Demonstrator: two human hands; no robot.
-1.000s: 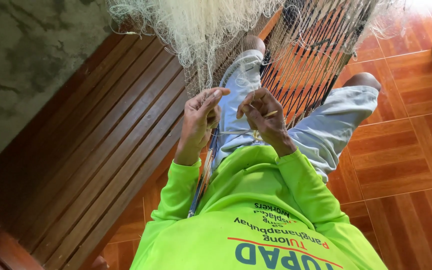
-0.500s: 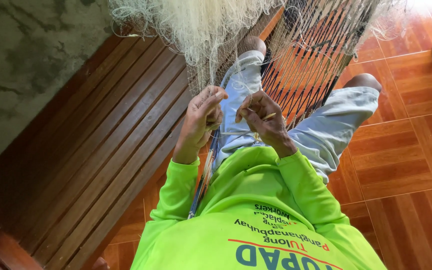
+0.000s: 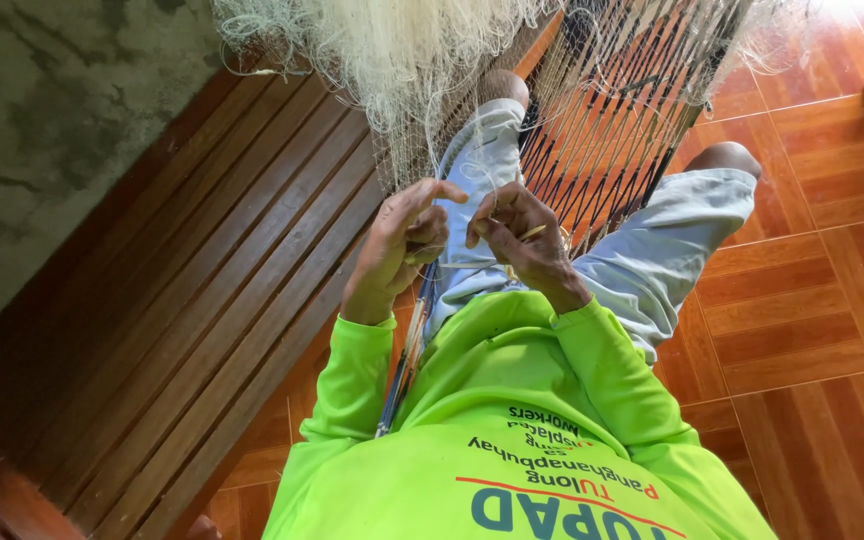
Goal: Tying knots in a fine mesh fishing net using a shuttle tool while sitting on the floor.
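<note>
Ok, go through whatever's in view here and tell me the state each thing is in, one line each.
Left hand: raised, fingers curled, pinching net strands.
Right hand: raised, fingers closed on a thin pale stick.
Thin pale stick: held, tilted, tip poking out of the fingers.
Fishing net: bunched in a pale heap up top, strands stretched down to the hands.
Dark cords: spread taut over the knees.

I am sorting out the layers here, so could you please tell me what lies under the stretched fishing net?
Through the fishing net show the person's knees in pale shorts and orange floor tiles. The lower legs and feet are covered.
</note>
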